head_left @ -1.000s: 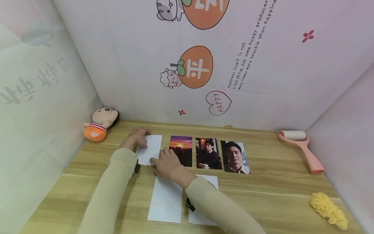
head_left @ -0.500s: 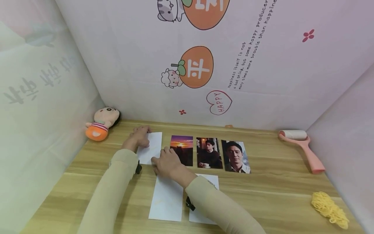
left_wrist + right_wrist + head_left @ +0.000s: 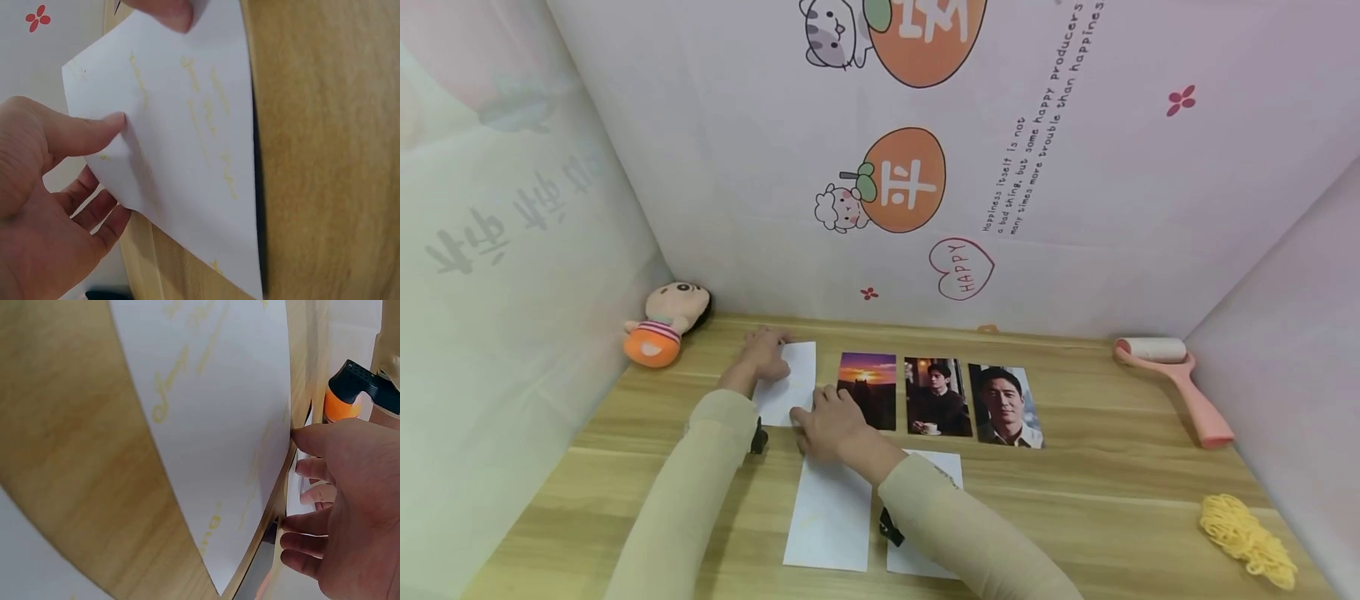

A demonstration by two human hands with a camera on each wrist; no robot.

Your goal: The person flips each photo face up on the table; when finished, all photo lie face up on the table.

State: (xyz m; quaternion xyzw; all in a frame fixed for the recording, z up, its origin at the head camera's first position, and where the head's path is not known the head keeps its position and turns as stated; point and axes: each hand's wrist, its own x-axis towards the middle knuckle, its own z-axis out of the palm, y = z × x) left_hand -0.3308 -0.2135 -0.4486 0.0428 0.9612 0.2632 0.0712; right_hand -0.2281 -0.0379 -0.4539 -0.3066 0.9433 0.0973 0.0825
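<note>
A photo print (image 3: pixel 788 387) lies face down at the left end of a row, its white back up with faint yellow lettering in the left wrist view. My left hand (image 3: pixel 765 354) pinches its left edge, thumb (image 3: pixel 103 134) on top and fingers under the edge, where the print bends slightly. My right hand (image 3: pixel 831 423) grips its lower right side, with the thumb (image 3: pixel 172 12) on the white back. Beneath the right hand and wrist lie two more white prints (image 3: pixel 827 525) (image 3: pixel 917 560), partly covered. The right fingertips are partly hidden.
Right of the gripped print lie a sunset photo (image 3: pixel 868 379), a photo of a seated person (image 3: pixel 936 400) and a portrait photo (image 3: pixel 1006 404). A plush doll (image 3: pixel 662 325) sits back left. A pink lint roller (image 3: pixel 1180 379) and yellow yarn (image 3: pixel 1246 537) lie at right.
The far edge of the gripped print has shifted slightly away and up with my left hand. My right hand stays in nearly the same place. The view has tilted a little.
</note>
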